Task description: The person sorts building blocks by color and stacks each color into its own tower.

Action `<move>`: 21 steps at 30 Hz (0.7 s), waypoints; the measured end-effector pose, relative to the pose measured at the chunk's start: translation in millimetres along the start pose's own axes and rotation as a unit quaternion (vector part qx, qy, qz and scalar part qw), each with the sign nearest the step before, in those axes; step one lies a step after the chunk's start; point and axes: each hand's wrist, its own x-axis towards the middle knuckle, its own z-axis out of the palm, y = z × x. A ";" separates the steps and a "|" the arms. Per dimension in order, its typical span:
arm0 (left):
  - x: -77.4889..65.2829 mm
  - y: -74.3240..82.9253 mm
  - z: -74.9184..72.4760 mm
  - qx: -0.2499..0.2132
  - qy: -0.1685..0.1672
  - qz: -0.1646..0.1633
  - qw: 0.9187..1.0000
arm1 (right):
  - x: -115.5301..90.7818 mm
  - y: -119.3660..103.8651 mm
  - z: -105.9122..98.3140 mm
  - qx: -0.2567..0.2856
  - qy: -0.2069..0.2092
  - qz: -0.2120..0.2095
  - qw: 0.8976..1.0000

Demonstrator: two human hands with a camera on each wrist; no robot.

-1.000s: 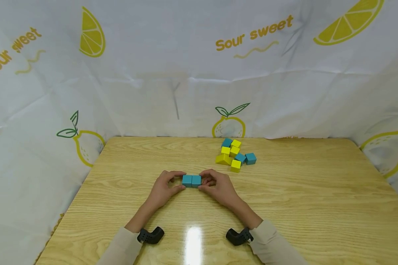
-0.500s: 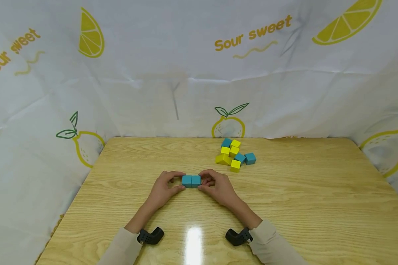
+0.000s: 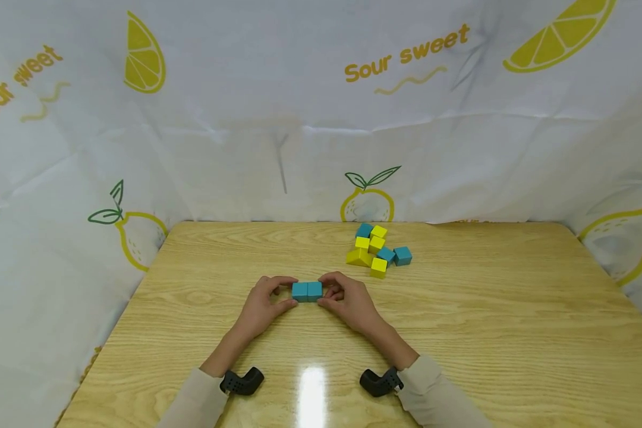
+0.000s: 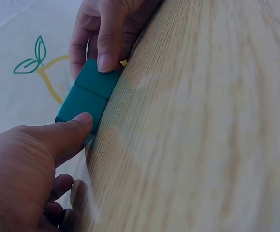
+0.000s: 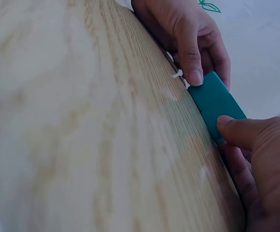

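Observation:
Two blue cube blocks sit side by side on the wooden table, faces pressed together: a left blue block [image 3: 299, 290] and a right blue block [image 3: 314, 290]. My left hand [image 3: 260, 305] pinches the left block between thumb and forefinger, front and back. On the other side, my right hand [image 3: 353, 302] pinches the right block the same way. In the left wrist view the left thumb [image 4: 77, 126] lies along the near face of its block [image 4: 84, 104]. The right wrist view shows the right thumb [image 5: 234, 129] on its block [image 5: 222, 111].
Behind and to the right lies a loose group of blocks: several yellow cubes [image 3: 378, 267], a yellow triangular block [image 3: 358, 257] and blue cubes [image 3: 403, 256]. A white lemon-print cloth [image 3: 246, 172] hangs along the wooden table's [image 3: 487, 333] back and sides.
Both hands keep hold of the two blue blocks. The scene shifts very slightly left in the head view; the right forearm moves a little left.

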 end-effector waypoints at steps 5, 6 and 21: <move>0.2 0.5 -0.7 -0.004 -0.001 -0.006 1.000 | 1.0 0.0 1.8 -0.009 0.005 0.002 1.000; 0.3 0.2 -0.5 -0.003 0.000 -0.007 1.000 | 1.2 0.4 2.2 -0.010 0.006 0.001 1.000; 1.4 0.7 0.3 0.001 0.011 -0.015 1.000 | 4.6 0.6 5.1 -0.031 0.023 -0.010 0.999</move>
